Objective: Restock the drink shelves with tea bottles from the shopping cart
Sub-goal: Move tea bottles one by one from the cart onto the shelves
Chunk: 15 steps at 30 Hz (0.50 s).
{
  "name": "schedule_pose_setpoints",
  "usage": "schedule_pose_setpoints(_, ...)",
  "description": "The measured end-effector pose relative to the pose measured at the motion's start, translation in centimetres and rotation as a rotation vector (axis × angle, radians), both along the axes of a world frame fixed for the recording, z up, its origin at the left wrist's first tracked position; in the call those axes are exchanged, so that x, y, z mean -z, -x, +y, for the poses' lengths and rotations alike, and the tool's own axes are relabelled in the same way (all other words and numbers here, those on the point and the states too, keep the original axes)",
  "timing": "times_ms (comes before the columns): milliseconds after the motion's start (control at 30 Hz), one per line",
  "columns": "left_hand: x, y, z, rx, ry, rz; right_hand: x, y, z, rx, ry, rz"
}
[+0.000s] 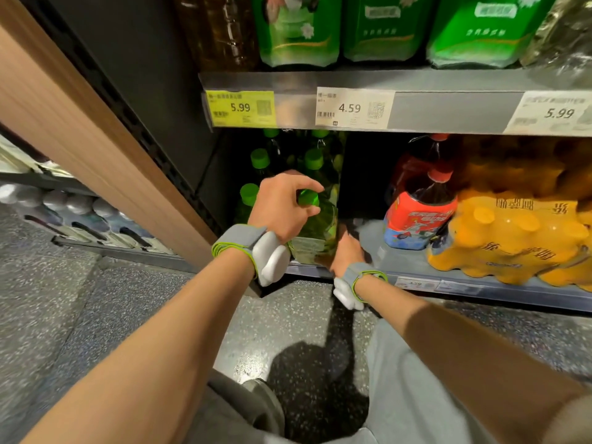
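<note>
A large green tea bottle (pixel 320 229) with a green cap stands at the front of the bottom shelf (pixel 413 267). My left hand (pixel 282 206) grips its cap and neck from above. Low on the bottle's right side, my right hand (pixel 347 251) holds the base. Several more green-capped tea bottles (pixel 259 158) stand behind and to the left, deep in the shelf. The shopping cart is out of sight.
Right of a dark gap stand red-labelled bottles (pixel 419 216) and a shrink-wrapped pack of orange drinks (pixel 512 232). The upper shelf (pixel 448 100) carries price tags and green packs (pixel 298 30). A wooden side panel (pixel 80 139) borders the left. Speckled floor lies below.
</note>
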State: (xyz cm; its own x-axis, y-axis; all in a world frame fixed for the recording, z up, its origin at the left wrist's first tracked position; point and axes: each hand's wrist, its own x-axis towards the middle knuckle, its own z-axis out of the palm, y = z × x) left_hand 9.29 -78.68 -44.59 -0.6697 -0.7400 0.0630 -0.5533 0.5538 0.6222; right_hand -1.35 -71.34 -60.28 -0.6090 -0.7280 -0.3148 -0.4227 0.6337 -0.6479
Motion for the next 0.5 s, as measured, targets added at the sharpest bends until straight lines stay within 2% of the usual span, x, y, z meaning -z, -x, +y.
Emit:
schedule_pose_setpoints(300,0.5,1.2,-1.0,-0.035,0.002,-0.025,0.5,0.2,-0.6,0.011,0.034,-0.012)
schedule_pose_setpoints(500,0.5,1.7,-1.3,-0.064,-0.047,0.029,0.2,0.1,-0.9,0.015,0.095,-0.076)
